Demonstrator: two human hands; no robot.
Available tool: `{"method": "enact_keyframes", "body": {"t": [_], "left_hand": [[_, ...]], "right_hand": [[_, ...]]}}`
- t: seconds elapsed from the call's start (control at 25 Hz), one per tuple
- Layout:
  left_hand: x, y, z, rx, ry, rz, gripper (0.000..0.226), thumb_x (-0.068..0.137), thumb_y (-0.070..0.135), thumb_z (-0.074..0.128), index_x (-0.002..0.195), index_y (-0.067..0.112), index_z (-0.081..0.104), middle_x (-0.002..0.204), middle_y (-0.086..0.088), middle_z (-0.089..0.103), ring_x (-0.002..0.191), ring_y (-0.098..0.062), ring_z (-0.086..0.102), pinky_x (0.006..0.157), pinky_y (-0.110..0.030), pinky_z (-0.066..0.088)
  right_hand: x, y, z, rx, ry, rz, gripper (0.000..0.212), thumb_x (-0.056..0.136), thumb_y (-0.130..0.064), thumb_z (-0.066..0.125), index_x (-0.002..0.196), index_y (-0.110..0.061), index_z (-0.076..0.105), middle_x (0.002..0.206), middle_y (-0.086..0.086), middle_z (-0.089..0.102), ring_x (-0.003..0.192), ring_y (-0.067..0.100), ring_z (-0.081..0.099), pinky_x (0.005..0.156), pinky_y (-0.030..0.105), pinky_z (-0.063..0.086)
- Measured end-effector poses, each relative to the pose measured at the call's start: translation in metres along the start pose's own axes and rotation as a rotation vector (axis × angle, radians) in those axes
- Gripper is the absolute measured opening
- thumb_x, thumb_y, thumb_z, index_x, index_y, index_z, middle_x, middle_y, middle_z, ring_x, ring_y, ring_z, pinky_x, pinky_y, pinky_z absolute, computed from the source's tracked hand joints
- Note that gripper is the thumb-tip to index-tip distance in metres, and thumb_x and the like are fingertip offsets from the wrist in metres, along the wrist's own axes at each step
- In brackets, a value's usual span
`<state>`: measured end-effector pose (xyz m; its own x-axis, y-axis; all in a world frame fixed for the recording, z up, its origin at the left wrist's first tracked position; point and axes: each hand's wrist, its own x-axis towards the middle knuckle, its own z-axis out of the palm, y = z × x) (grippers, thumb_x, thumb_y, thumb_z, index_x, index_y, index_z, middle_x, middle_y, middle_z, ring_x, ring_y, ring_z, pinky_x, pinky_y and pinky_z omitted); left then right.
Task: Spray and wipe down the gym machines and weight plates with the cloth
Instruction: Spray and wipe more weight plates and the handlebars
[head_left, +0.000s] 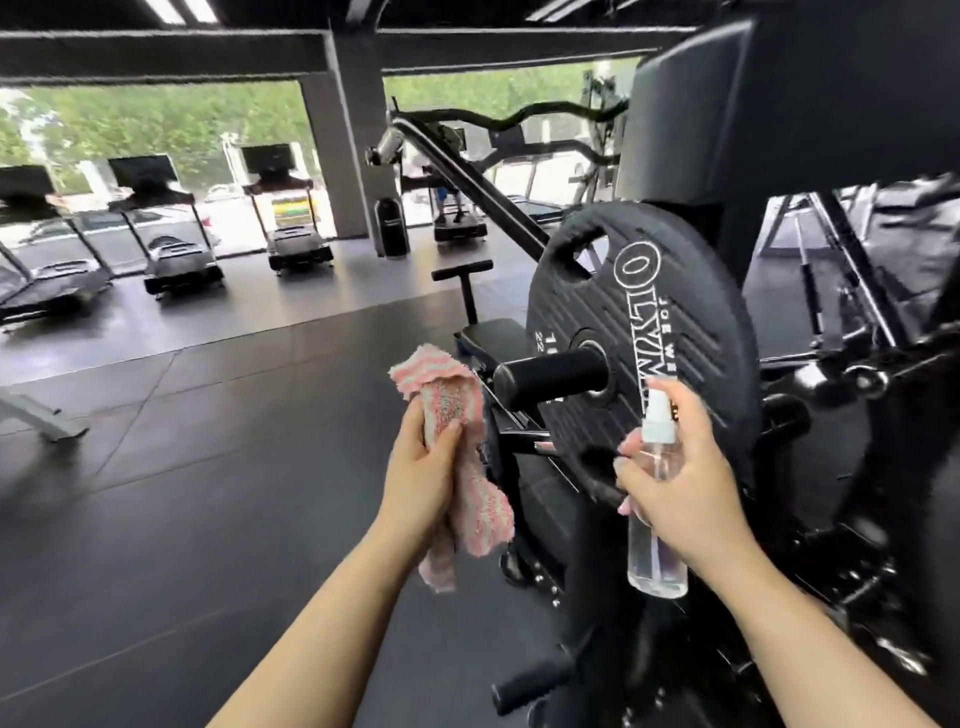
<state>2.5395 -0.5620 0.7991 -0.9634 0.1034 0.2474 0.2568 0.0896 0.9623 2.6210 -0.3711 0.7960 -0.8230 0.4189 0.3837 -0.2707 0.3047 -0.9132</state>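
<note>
A black weight plate (670, 291) with white lettering hangs on a black peg (545, 376) of a dark gym machine (841, 364). My left hand (423, 467) grips a pink and white striped cloth (480, 499), held left of the peg and apart from the plate. My right hand (685, 478) holds a clear spray bottle (655, 525) with a white nozzle, close in front of the plate's lower face, with a finger on top of the nozzle.
Dark rubber floor (208, 493) spreads to the left. Several treadmills (179, 260) line the windows at the back. A grey pillar (343, 156), a small padded seat (488, 338) and a curl bar rack (519, 124) stand behind the plate. A spare peg (530, 686) juts out low.
</note>
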Motion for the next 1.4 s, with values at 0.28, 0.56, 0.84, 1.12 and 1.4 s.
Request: {"method": "enact_keyframes", "body": {"t": [0.28, 0.56, 0.84, 1.12, 1.4], "left_hand": [[0.086, 0.024, 0.057, 0.404, -0.163, 0.306, 0.04, 0.097, 0.015, 0.045, 0.136, 0.011, 0.042, 0.131, -0.011, 0.054, 0.12, -0.03, 0.049, 0.088, -0.025, 0.034], [0.102, 0.026, 0.079, 1.072, -0.345, 0.402, 0.046, 0.1, 0.042, 0.031, 0.143, 0.025, 0.034, 0.122, -0.009, 0.061, 0.112, -0.032, 0.054, 0.086, -0.035, 0.041], [0.102, 0.014, 0.076, 1.103, -0.309, 0.541, 0.046, 0.101, 0.043, 0.024, 0.143, 0.024, 0.031, 0.113, -0.006, 0.061, 0.103, -0.028, 0.059, 0.076, -0.033, 0.041], [0.122, 0.004, 0.049, 0.301, -0.574, 0.428, 0.029, 0.1, 0.038, 0.035, 0.103, 0.033, 0.062, 0.094, 0.016, 0.063, 0.092, -0.002, 0.057, 0.076, -0.01, 0.039], [0.155, -0.025, 0.007, -0.195, -0.504, 0.108, 0.027, 0.098, 0.027, 0.043, 0.083, 0.026, 0.065, 0.085, 0.01, 0.067, 0.083, -0.005, 0.062, 0.074, -0.016, 0.046]], "right_hand": [[0.021, -0.018, -0.018, -0.138, 0.128, -0.01, 0.072, 0.078, 0.008, 0.059, 0.103, -0.057, 0.044, 0.072, 0.003, 0.066, 0.056, 0.017, 0.064, 0.048, 0.026, 0.053], [0.023, -0.017, -0.021, -0.335, 0.166, -0.018, 0.063, 0.078, -0.001, 0.058, 0.11, -0.053, 0.042, 0.073, 0.001, 0.061, 0.054, 0.011, 0.054, 0.054, 0.015, 0.047], [0.029, -0.023, -0.005, -0.494, 0.291, 0.006, 0.067, 0.078, -0.003, 0.058, 0.121, -0.051, 0.039, 0.075, -0.003, 0.059, 0.061, 0.01, 0.056, 0.059, 0.011, 0.044], [0.048, -0.061, 0.018, -0.808, 0.507, 0.006, 0.064, 0.082, -0.009, 0.053, 0.135, -0.037, 0.031, 0.076, -0.01, 0.047, 0.072, 0.016, 0.05, 0.066, 0.031, 0.037], [0.061, -0.073, 0.041, -0.975, 0.665, 0.093, 0.055, 0.084, -0.006, 0.047, 0.133, -0.026, 0.032, 0.093, 0.009, 0.057, 0.083, 0.031, 0.051, 0.068, 0.033, 0.036]]}}
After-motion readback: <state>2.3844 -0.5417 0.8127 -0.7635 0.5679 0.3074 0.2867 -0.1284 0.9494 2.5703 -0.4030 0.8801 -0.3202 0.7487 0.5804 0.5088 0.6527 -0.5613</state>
